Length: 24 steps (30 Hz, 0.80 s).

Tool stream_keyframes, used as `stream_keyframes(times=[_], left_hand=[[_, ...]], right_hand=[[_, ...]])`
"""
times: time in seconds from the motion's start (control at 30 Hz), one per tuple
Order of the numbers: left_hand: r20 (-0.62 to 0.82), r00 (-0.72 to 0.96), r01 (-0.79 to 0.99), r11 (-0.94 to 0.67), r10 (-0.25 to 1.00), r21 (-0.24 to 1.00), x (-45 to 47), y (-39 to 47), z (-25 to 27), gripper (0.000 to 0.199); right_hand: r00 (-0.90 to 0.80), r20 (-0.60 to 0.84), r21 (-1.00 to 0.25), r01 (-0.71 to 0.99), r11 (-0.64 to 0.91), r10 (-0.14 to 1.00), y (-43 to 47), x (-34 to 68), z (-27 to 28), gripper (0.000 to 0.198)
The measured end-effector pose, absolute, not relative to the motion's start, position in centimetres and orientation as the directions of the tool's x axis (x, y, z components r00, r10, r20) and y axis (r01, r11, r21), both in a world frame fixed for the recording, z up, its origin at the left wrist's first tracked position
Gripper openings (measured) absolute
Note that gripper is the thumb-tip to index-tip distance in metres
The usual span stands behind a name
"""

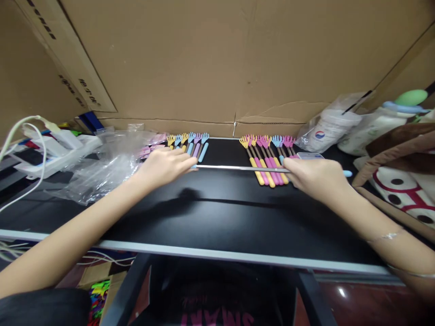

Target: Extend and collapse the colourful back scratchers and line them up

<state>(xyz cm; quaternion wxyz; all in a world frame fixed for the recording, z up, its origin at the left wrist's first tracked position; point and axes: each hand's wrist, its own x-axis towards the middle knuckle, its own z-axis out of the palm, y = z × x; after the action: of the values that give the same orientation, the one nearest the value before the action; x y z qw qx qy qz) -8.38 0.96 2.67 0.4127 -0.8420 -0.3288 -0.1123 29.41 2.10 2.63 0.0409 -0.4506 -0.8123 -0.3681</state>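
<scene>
Stretched level between my hands is an extended telescopic back scratcher [234,168], its thin metal rod bare in the middle. My left hand [166,167] is closed round one end, where a bit of light blue shows; the rest of that end is hidden. Closed round the other end is my right hand [314,176], with the light blue handle tip poking out past it. Behind the rod, a row of short back scratchers [265,158] with yellow, pink and blue parts lies near my right hand. A second group [193,147] in blue, yellow and purple lies just beyond my left hand.
Clear plastic bags [112,167] and a white power strip [61,151] with cables lie at the left. A Pepsi cup [333,129] in plastic, a bottle [377,127] and a bag [401,190] stand at the right. A cardboard wall [190,63] rises behind the black table [217,226].
</scene>
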Motion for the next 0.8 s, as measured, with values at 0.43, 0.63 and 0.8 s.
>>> stream_keyframes(times=[0.43, 0.63, 0.8], left_hand=[[0.405, 0.687, 0.621, -0.197, 0.603, -0.759, -18.3, 0.9, 3.2, 0.031], [0.391, 0.633, 0.640, -0.166, 0.668, -0.750, -19.9, 0.0, 3.3, 0.033], [0.396, 0.597, 0.721, -0.249, 0.698, -0.647, -19.4, 0.1, 3.2, 0.032]], right_hand=[[-0.236, 0.448, 0.565, 0.822, -0.069, 0.862, 2.4, 42.6, 3.2, 0.034], [-0.203, 0.443, 0.495, 0.868, -0.049, 0.873, 2.1, 43.6, 3.3, 0.036], [-0.056, 0.331, 0.375, 0.924, -0.077, 0.942, 2.2, 42.8, 3.7, 0.025]])
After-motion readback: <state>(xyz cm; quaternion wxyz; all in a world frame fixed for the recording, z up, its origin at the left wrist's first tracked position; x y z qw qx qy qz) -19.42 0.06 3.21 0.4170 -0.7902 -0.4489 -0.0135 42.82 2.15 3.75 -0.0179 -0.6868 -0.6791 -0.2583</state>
